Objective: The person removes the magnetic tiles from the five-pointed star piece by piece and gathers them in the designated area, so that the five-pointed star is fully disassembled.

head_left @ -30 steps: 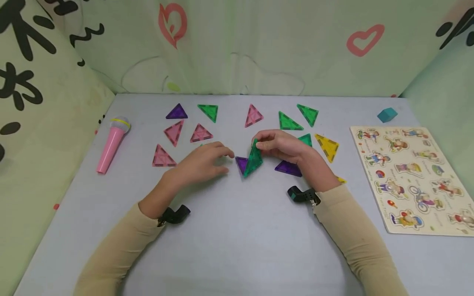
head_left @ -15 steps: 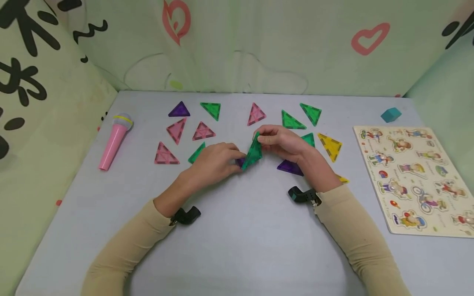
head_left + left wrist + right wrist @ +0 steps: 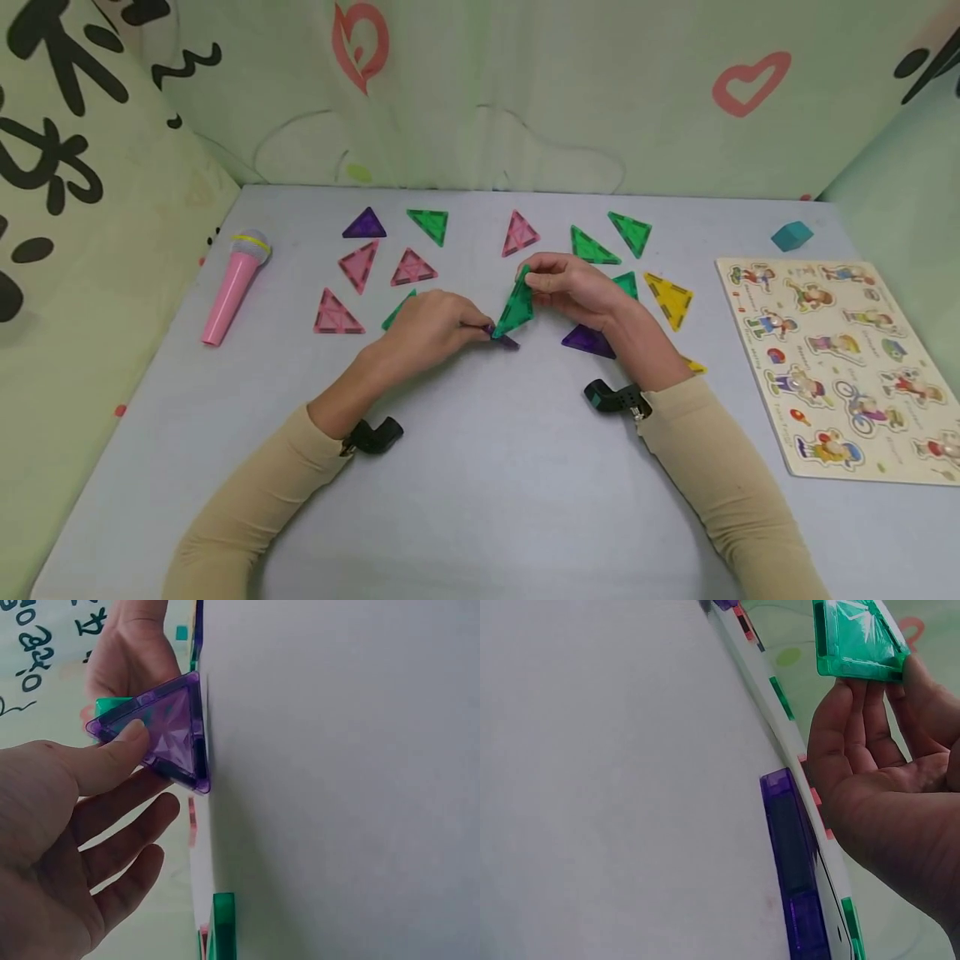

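So in the head view the right hand [image 3: 573, 287] was pinching the top corner of a translucent green triangular magnetic tile [image 3: 516, 305] with curled fingers, holding it upright near the middle of the grey bench [image 3: 480, 467], bottom corner down by the surface. The left hand [image 3: 431, 327] was right beside it, fingertips closed on a translucent purple triangular magnetic tile [image 3: 501, 337], but from up there you could only see a sliver of purple poking out next to the green one's lower corner.

The left wrist view showed that part way better: the thumb and fingers [image 3: 124, 750] gripped the purple tile [image 3: 169, 735] by one corner, with one edge resting on the bench and the rest tipped up off it. You could also see the other hand behind it.

The right wrist view gave the underside of the right hand [image 3: 877, 761], fingers curled up onto the green tile's [image 3: 855, 637] edge, tile clear of the bench there. It also caught a second purple triangular tile [image 3: 791, 862] lying flat just under the hand, which in the head view sat beside the right wrist.

Around them: pink, green, purple and yellow triangles scattered flat, a pink toy microphone [image 3: 231, 287] well off to the left, a wooden peg puzzle board [image 3: 840, 362] on the right, and a small teal block [image 3: 791, 235] behind it.
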Tool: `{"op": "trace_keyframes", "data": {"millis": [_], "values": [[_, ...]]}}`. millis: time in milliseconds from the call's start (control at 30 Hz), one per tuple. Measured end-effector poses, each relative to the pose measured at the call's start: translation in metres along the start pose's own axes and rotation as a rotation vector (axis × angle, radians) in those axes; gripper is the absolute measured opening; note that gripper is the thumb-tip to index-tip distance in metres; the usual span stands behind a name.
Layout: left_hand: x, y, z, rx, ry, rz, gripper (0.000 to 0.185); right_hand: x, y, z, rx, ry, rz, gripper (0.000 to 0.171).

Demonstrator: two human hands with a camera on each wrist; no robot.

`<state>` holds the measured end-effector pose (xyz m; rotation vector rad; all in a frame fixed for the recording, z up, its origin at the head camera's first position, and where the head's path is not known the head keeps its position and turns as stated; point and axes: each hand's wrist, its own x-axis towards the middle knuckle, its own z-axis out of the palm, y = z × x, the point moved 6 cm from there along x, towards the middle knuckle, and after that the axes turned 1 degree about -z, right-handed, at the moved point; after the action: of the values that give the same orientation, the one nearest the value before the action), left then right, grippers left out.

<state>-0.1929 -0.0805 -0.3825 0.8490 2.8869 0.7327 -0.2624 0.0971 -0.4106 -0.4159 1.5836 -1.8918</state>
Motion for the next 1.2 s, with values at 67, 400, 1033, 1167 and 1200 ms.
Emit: {"op": "trace_keyframes", "data": {"millis": [67, 400, 1033, 1167, 1200], "values": [[-0.002, -0.001, -0.002, 0.003, -0.004, -0.016, 0.013, 0.0, 0.0, -0.002, 0.002, 0.014, -0.011, 0.024], [-0.031, -0.018, -0.025, -0.038, -0.047, -0.144, 0.021, 0.003, 0.008, -0.008, -0.003, 0.104, 0.053, 0.02], [-0.112, -0.086, -0.057, 0.048, -0.252, -0.401, 0.02, -0.033, -0.033, -0.005, -0.363, 0.247, 0.025, 0.01], [-0.113, -0.088, -0.06, 0.139, -0.231, -0.487, 0.022, -0.056, -0.036, -0.007, -0.507, 0.291, 0.047, 0.022], [-0.113, -0.088, -0.061, 0.15, -0.227, -0.499, 0.024, -0.062, -0.037, -0.008, -0.536, 0.298, 0.055, 0.024]]}}
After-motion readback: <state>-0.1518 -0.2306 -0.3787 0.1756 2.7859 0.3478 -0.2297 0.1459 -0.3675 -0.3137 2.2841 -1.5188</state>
